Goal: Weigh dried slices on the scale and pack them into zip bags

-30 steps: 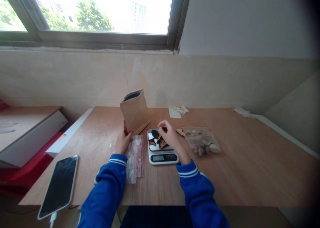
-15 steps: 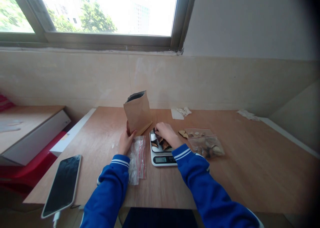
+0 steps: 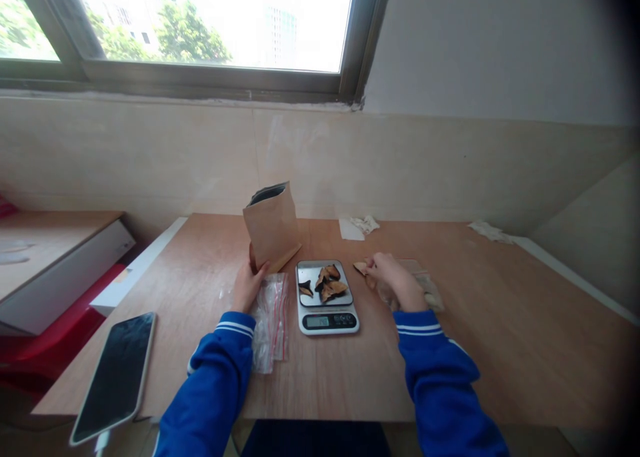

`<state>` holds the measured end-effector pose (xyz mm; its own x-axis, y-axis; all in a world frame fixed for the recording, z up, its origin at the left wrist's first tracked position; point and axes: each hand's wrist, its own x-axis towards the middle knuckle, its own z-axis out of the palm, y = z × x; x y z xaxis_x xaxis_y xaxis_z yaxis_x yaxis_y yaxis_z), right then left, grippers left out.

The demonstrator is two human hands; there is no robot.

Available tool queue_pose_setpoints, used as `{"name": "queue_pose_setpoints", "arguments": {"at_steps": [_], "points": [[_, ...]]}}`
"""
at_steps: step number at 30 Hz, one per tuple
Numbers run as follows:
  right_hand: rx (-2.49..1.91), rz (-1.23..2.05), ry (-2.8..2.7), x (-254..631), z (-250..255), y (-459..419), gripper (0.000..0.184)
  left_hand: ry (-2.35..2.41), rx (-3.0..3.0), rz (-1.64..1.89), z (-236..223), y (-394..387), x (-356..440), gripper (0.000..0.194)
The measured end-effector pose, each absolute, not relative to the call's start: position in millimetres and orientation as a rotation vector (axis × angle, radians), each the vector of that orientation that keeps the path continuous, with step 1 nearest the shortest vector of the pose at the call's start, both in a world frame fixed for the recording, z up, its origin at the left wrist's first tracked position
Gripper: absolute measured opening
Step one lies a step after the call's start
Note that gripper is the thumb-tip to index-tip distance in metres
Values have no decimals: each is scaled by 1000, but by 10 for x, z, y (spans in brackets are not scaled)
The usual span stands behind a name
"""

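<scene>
My left hand (image 3: 247, 285) grips the bottom corner of a brown paper bag (image 3: 270, 223) that stands upright with its top open. A small digital kitchen scale (image 3: 327, 298) sits just right of it, with several dark dried pieces (image 3: 327, 283) on its steel plate. My right hand (image 3: 395, 280) rests on the clear plastic bags (image 3: 430, 295) right of the scale, fingers curled at a loose dried piece (image 3: 360, 267) on the wood. Whether the fingers hold it I cannot make out.
A stack of small zip bags with red strips (image 3: 270, 317) lies by my left wrist. A phone (image 3: 114, 375) lies at the table's front left edge. Crumpled paper scraps (image 3: 360, 226) lie near the wall. A lower side table (image 3: 55, 257) stands to the left.
My right hand has left the scale plate and moved right onto the clear bags. The dried pieces on the scale are now uncovered. My left hand stays on the paper bag.
</scene>
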<state>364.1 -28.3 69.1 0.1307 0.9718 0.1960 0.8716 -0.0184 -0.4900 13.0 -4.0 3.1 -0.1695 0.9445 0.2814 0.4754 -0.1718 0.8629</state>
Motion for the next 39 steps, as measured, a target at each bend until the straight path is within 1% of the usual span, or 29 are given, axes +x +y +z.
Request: {"name": "queue_pose_setpoints", "arguments": {"at_steps": [4, 8, 11, 15, 19, 23, 25, 27, 30, 33, 36, 37, 38, 39], "points": [[-1890, 416, -1934, 3469, 808, -358, 31, 1636, 1661, 1276, 19, -31, 117, 48], [-1581, 459, -2010, 3018, 934, -273, 27, 1630, 1664, 1271, 11, -22, 110, 50], [-1486, 472, -2141, 2677, 900, -187, 27, 1635, 1656, 1263, 6, -20, 111, 51], [-1501, 467, -2242, 2393, 766, -158, 23, 1597, 1667, 1299, 12, -34, 122, 50], [-1566, 454, -2251, 2338, 721, -184, 23, 1588, 1691, 1328, 26, -47, 140, 52], [-1593, 442, -2212, 2450, 806, -265, 26, 1511, 1706, 1416, 37, -56, 163, 56], [-1605, 406, -2155, 2534, 857, -359, 26, 1485, 1707, 1463, 49, -66, 175, 60], [-1601, 350, -2068, 2619, 879, -489, 26, 1489, 1733, 1504, 69, -84, 181, 61], [-1545, 260, -1887, 2741, 801, -731, 26, 1508, 1824, 1625, 126, -128, 177, 55], [-1460, 214, -1657, 2871, 555, -1008, 26, 1509, 1968, 1887, 239, -217, 169, 47], [-1460, 225, -1410, 3020, 201, -1306, 25, 1538, 2014, 2198, 435, -405, 192, 28], [-1481, 223, -1348, 3070, 86, -1403, 25, 1583, 1999, 2232, 514, -496, 210, 21], [-1500, 217, -1289, 3117, -19, -1495, 24, 1655, 1983, 2174, 591, -598, 232, 13], [-1518, 213, -1246, 3159, -106, -1578, 23, 1733, 1983, 2000, 660, -708, 254, 10]]}}
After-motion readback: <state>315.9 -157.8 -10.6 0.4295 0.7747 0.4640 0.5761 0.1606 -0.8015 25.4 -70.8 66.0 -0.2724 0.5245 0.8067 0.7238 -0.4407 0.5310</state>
